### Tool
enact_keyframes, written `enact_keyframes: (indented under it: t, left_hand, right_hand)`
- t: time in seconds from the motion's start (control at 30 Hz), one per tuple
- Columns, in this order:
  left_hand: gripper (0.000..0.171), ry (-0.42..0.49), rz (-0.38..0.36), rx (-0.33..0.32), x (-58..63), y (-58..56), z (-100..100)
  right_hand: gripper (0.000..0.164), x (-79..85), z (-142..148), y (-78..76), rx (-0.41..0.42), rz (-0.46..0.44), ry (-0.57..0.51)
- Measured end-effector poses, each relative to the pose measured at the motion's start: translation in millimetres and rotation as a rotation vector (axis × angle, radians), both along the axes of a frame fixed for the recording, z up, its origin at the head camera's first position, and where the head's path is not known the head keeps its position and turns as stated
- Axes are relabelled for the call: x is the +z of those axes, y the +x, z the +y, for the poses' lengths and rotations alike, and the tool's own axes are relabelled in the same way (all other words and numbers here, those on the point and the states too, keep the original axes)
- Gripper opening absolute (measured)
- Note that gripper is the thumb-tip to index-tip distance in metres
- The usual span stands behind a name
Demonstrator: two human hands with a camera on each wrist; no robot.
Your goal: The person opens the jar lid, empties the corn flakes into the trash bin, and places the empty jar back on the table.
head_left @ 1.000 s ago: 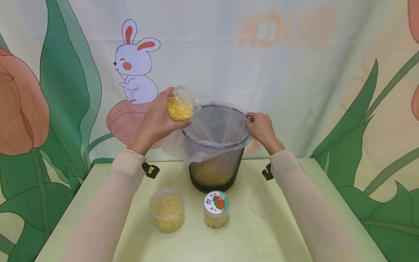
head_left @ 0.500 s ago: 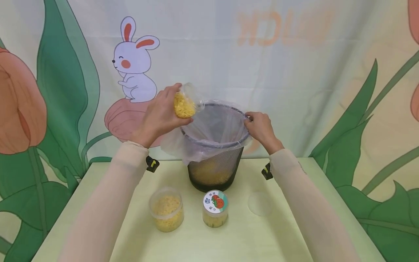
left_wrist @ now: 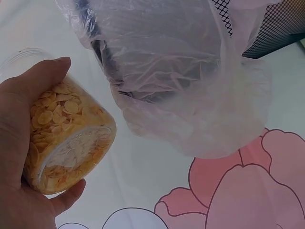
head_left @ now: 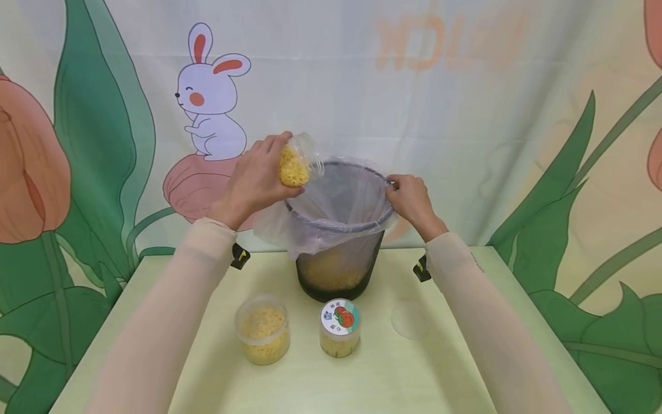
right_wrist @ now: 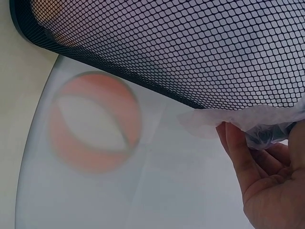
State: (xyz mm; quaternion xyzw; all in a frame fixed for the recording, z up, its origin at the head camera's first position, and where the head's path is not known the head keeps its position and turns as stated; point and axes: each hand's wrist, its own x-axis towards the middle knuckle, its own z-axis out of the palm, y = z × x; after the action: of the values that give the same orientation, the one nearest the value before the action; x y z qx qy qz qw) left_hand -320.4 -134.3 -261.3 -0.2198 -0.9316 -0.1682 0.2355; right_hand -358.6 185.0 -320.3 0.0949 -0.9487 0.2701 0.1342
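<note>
The left grip (head_left: 256,179) is curled round a tilted jar (head_left: 309,150) of yellow flakes (head_left: 292,168), near a bag-lined bin (head_left: 357,261); the right grip (head_left: 411,198) pinches its rim (head_left: 357,229) — pouring seems in hand, next probably calling for steeper tipping.

Pale green tbl (head_left: 383,382), 4 items on top
Mesh bin (head_left: 338,267) at back ctr; in front, L to R: open clear tub (head_left: 263,333) w/ yellow flakes, small jar (head_left: 339,329) w/ tomato-pic lid, clear flat disc (head_left: 410,320).
</note>
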Motion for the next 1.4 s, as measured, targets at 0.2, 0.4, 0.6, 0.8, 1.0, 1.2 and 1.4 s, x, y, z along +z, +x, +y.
enact_keyframes:
  t: [0.2, 0.4, 0.6, 0.8, 1.0, 1.2, 1.4]
  left_hand:
    - [0.102, -0.061, -0.015, -0.007, 1.3, -1.9, 2.7]
    - [0.103, -0.108, -0.014, -0.014, 2.9, -3.5, 4.7]
    - [0.103, -0.148, -0.003, -0.016, 2.4, -5.2, 5.7]
    - [0.101, -0.177, 0.022, -0.027, 3.0, -5.4, 6.9]
    - [0.099, -0.198, 0.045, -0.035, 4.1, -5.4, 7.6]
    - [0.099, -0.22, 0.048, -0.033, 5.0, -6.9, 8.0]
    - [0.1, -0.236, 0.038, -0.026, 7.0, -7.6, 9.4]
  right_hand:
    - [0.042, -0.3, 0.7, 1.6, 0.001, -0.009, -0.002]
    - [0.043, -0.4, -0.2, 1.0, -0.001, -0.008, -0.001]
    - [0.043, -0.7, -1.3, -0.7, -0.003, 0.006, 0.018]
    - [0.044, -0.1, -0.8, 0.3, 0.001, 0.013, 0.029]
    - [0.044, 0.5, -1.1, 0.8, -0.003, 0.002, 0.021]
    - [0.044, 0.7, -1.1, -0.7, -0.011, 0.005, 0.017]
    - [0.044, 1.2, -0.1, -2.0, -0.011, -0.001, 0.011]
